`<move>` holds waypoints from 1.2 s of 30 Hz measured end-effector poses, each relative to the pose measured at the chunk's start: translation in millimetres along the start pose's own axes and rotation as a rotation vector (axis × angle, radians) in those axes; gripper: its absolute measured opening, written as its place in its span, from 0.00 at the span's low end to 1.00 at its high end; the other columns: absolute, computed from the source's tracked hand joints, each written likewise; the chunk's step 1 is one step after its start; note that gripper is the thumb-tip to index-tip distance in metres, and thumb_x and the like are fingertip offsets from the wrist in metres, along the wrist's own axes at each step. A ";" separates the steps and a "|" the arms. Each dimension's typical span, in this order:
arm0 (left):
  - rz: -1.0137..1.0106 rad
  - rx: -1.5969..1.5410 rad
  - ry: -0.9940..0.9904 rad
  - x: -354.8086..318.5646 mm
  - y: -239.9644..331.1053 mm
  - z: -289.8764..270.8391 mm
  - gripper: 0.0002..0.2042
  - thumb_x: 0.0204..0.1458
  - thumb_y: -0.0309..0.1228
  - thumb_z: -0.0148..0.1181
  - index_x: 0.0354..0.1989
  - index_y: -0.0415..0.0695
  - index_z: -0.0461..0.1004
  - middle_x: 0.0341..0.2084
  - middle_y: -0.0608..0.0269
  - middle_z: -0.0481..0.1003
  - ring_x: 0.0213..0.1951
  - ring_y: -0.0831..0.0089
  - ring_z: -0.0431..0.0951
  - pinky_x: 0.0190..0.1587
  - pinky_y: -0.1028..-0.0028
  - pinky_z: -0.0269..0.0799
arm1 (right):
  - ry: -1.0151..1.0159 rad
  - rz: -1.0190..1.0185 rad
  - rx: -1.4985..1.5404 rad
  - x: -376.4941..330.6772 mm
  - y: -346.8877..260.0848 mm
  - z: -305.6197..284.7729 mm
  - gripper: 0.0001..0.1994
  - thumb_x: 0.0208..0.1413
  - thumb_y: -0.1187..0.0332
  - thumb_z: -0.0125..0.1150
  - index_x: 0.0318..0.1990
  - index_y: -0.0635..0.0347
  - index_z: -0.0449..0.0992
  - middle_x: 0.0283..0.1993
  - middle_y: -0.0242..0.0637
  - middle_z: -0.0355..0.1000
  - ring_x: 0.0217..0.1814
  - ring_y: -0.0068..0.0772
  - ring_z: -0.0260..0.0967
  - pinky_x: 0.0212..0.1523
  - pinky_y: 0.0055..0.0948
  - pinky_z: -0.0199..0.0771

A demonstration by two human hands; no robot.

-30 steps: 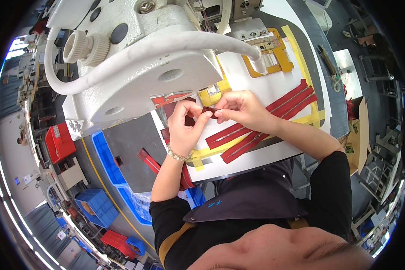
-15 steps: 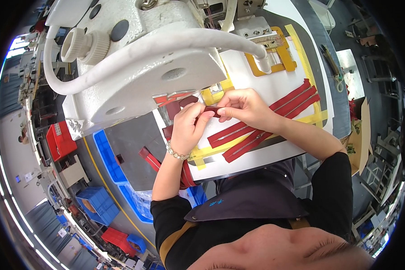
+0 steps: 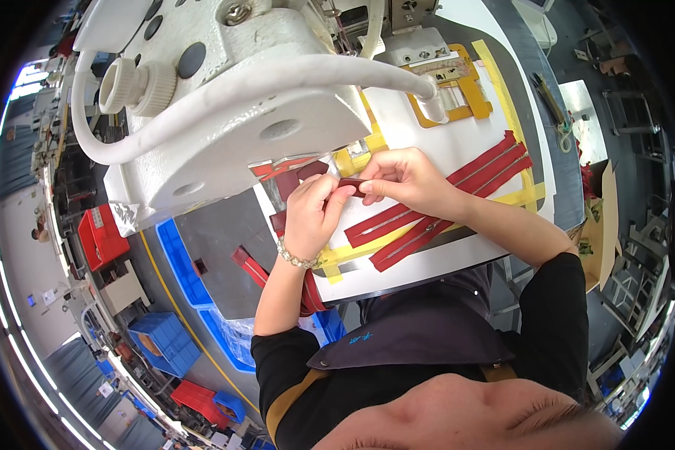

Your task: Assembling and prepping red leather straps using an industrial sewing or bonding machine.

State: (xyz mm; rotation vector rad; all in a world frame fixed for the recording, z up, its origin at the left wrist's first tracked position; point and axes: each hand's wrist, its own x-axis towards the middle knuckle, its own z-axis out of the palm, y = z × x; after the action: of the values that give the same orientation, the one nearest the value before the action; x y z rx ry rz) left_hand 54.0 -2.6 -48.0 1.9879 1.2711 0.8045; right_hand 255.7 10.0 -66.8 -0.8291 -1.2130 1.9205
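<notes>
Over the white work board (image 3: 352, 281), both my hands are closed around a small dark red strip (image 3: 351, 184), apparently fabric or leather. My left hand (image 3: 310, 216), with a beaded bracelet at its wrist, pinches one end. My right hand (image 3: 406, 180) grips the other end between thumb and fingers. The fingers partly cover the strip. Right of my hands, two red zippers with metal teeth lie slantwise: an upper zipper (image 3: 386, 225) and a lower zipper (image 3: 399, 250). More dark red pieces (image 3: 286, 184) lie just beyond my left hand, beside the machine head.
A white sewing machine (image 3: 232, 142) with a thick hose (image 3: 292, 73) looms over the far left. At the far right sits a yellow clamp frame (image 3: 478, 97). Another red zipper (image 3: 250, 265) lies by my left forearm. Blue bins (image 3: 178, 259) stand left below the table.
Hardly anything differs. The view has shifted slightly; both hands keep hold of the dark red strip in nearly the same pose.
</notes>
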 end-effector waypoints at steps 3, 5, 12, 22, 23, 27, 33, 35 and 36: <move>0.004 -0.003 0.010 0.0 0.4 0.3 0.13 0.50 0.28 0.61 0.20 0.40 0.64 0.14 0.59 0.62 0.19 0.63 0.64 0.24 0.68 0.60 | -0.030 0.031 -0.008 0.0 -0.7 -1.0 0.05 0.58 0.75 0.58 0.36 0.70 0.74 0.34 0.37 0.74 0.36 0.25 0.75 0.39 0.23 0.76; 0.010 0.003 0.010 0.2 0.1 0.1 0.13 0.50 0.28 0.61 0.20 0.40 0.64 0.14 0.59 0.62 0.19 0.63 0.64 0.24 0.68 0.60 | -0.030 0.036 0.000 0.1 -1.0 -0.6 0.05 0.57 0.75 0.58 0.36 0.70 0.73 0.34 0.37 0.74 0.36 0.26 0.76 0.39 0.23 0.77; 0.027 0.005 -0.004 -0.1 -2.2 -0.2 0.12 0.50 0.27 0.61 0.19 0.40 0.64 0.13 0.59 0.61 0.19 0.64 0.63 0.23 0.69 0.60 | -0.034 0.033 0.011 0.3 0.5 -1.0 0.05 0.58 0.75 0.58 0.36 0.70 0.73 0.34 0.37 0.74 0.36 0.26 0.76 0.39 0.24 0.78; -0.033 -0.081 -0.084 0.1 -3.7 -3.7 0.12 0.48 0.25 0.62 0.19 0.40 0.64 0.13 0.60 0.61 0.19 0.66 0.63 0.23 0.70 0.58 | -0.056 0.033 0.013 -1.3 0.5 -0.8 0.05 0.57 0.74 0.59 0.35 0.69 0.74 0.32 0.36 0.74 0.34 0.24 0.75 0.38 0.22 0.77; -0.005 -0.087 -0.095 -0.1 -5.0 -3.7 0.12 0.48 0.25 0.62 0.18 0.40 0.64 0.13 0.60 0.61 0.19 0.66 0.62 0.23 0.70 0.58 | -0.070 0.021 0.010 -1.2 0.2 -1.6 0.05 0.57 0.74 0.60 0.35 0.69 0.74 0.32 0.35 0.75 0.34 0.23 0.75 0.37 0.21 0.76; 0.114 -0.045 -0.166 1.3 -3.6 -4.2 0.13 0.47 0.25 0.62 0.17 0.41 0.64 0.13 0.60 0.60 0.18 0.65 0.61 0.25 0.69 0.58 | -0.144 0.043 -0.112 1.5 -9.7 -4.1 0.05 0.55 0.74 0.61 0.33 0.69 0.75 0.29 0.34 0.75 0.31 0.20 0.73 0.34 0.19 0.74; 0.193 -0.036 -0.295 2.6 -1.5 -5.5 0.13 0.48 0.27 0.61 0.17 0.42 0.64 0.13 0.60 0.60 0.20 0.64 0.62 0.28 0.69 0.59 | -0.191 -0.060 -0.518 -2.2 -22.3 -5.2 0.03 0.50 0.78 0.61 0.31 0.68 0.75 0.23 0.34 0.73 0.25 0.17 0.69 0.30 0.20 0.70; 0.202 -0.012 -0.301 1.1 -3.0 -4.8 0.12 0.48 0.27 0.61 0.18 0.42 0.65 0.13 0.60 0.60 0.21 0.64 0.63 0.29 0.69 0.59 | -0.237 -0.083 -0.613 -2.4 -22.2 -4.8 0.03 0.49 0.78 0.61 0.30 0.68 0.74 0.22 0.34 0.72 0.24 0.18 0.68 0.28 0.20 0.69; 0.212 0.011 -0.306 0.6 -3.5 -4.5 0.12 0.48 0.28 0.61 0.19 0.42 0.65 0.14 0.61 0.61 0.21 0.64 0.63 0.29 0.69 0.59 | -0.238 -0.084 -0.613 -2.1 -22.1 -4.9 0.03 0.49 0.78 0.61 0.30 0.68 0.74 0.22 0.34 0.72 0.24 0.18 0.68 0.28 0.20 0.69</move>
State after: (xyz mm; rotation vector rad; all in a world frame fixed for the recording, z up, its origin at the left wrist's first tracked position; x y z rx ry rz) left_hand 48.8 0.0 -47.8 2.1805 0.9029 0.5604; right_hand 265.8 17.4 -47.9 -0.8431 -2.0023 1.6206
